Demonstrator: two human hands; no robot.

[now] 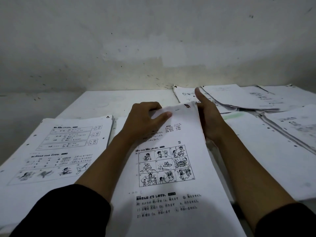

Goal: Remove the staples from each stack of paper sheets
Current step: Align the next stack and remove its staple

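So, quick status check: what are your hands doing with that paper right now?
Left hand pinches top edge of center stack. Right hand braces its right edge, fingers straight. Staple not discernible. Nothing in the way.

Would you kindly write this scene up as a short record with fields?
setting: white table against a marked wall
held stack: worksheet stack in the middle, top edge lifted
left hand: pinches the stack's top edge
right hand: against the stack's right edge, finger extended
left pile: flat worksheets
right piles: several, overlapping
staple: not discernible
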